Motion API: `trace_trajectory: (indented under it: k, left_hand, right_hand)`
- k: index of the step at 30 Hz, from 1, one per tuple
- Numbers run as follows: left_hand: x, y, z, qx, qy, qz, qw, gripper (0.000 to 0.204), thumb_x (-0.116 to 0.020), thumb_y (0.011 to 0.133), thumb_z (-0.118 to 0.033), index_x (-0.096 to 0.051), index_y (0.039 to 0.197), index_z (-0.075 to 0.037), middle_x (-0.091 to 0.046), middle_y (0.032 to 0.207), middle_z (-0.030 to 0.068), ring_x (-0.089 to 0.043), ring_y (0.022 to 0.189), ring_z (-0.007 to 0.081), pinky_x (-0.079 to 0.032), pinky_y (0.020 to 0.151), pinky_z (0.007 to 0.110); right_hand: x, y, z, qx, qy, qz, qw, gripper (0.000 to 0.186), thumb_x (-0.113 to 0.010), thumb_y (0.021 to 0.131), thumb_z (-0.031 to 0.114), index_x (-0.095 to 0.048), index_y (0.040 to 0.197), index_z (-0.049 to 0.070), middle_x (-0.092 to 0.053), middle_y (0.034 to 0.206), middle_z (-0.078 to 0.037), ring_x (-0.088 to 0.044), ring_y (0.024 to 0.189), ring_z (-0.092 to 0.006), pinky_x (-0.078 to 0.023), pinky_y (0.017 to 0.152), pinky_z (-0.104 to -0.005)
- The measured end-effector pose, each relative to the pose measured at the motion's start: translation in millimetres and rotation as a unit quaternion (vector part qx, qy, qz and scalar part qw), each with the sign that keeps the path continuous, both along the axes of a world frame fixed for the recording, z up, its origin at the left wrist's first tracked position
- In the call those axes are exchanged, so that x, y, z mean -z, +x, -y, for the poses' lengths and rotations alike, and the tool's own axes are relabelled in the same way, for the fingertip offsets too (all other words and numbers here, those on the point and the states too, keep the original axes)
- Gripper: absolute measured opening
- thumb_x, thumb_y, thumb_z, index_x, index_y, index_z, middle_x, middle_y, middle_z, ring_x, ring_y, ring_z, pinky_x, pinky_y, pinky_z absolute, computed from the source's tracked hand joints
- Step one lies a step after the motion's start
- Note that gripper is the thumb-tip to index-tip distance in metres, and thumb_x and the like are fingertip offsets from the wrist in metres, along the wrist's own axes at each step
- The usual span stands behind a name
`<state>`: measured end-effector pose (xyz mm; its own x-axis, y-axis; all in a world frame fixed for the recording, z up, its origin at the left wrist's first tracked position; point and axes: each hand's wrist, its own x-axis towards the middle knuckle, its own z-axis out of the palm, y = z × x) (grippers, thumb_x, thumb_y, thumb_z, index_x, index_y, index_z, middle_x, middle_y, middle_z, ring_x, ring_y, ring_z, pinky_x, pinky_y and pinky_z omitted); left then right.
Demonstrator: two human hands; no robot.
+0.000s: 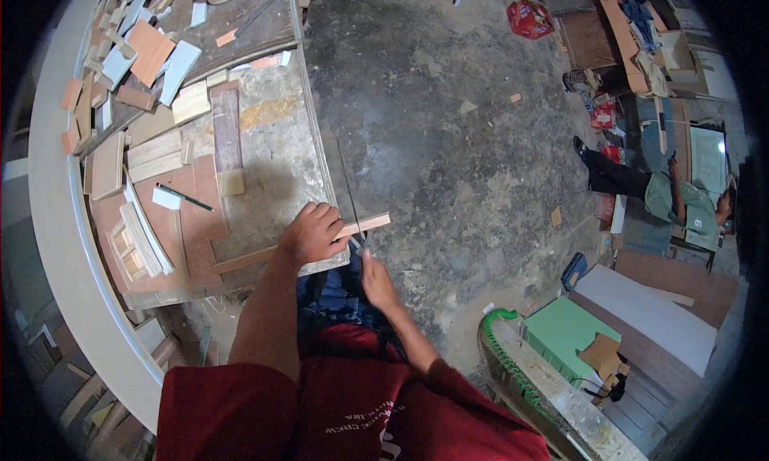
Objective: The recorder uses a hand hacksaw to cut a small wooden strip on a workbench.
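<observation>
Seen from above, a person in a red shirt leans over the corner of a worn desk (pixel 272 132). The left hand (pixel 312 233) is closed down on a thin wooden strip (pixel 372 223), pressing it flat at the desk's near edge; one end of the strip juts out past the edge over the concrete floor (pixel 448 140). The right hand (pixel 375 281) is wrapped around the handle of a narrow saw (pixel 346 185), whose thin dark blade runs away from the person and crosses the strip just beside the left hand.

On the desk, well apart from the hands, lie a dark pencil (pixel 184 197), a stack of pale strips (pixel 144 237) and scattered offcuts of board. Across the floor, another person (pixel 673 197) sits among shelves and boards.
</observation>
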<state>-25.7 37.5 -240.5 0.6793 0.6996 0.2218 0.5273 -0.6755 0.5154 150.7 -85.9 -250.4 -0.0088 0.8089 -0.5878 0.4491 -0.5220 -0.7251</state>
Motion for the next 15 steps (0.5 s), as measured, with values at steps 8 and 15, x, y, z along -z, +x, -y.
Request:
trace_trajectory:
  k: [8,15]
  left_hand:
    - [0,3,-1,0.006,0.004,0.002,1.000,0.023,-0.068,0.069,-0.027,-0.058,0.072,-0.007,-0.049,0.076,0.0069,-0.050,0.078,0.0239,-0.039,0.069,0.036]
    - [6,-3,3,-0.010,-0.020,-0.015,1.000,0.023,-0.068,0.070,-0.028,-0.059,0.074,-0.007,-0.050,0.078,0.0064,-0.050,0.080,0.0236,-0.039,0.071,0.036]
  right_hand:
    - [-6,-2,-38,-0.018,0.018,0.034,0.999,0.048,-0.025,0.100,0.031,-0.053,0.096,-0.008,-0.055,0.095,-0.034,-0.051,0.099,-0.0468,-0.041,0.080,-0.0478]
    - [-8,0,28,-0.003,-0.044,0.050,0.998,0.048,-0.025,0.100,0.032,-0.054,0.096,-0.007,-0.056,0.092,-0.033,-0.052,0.096,-0.0471,-0.042,0.076,-0.0488]
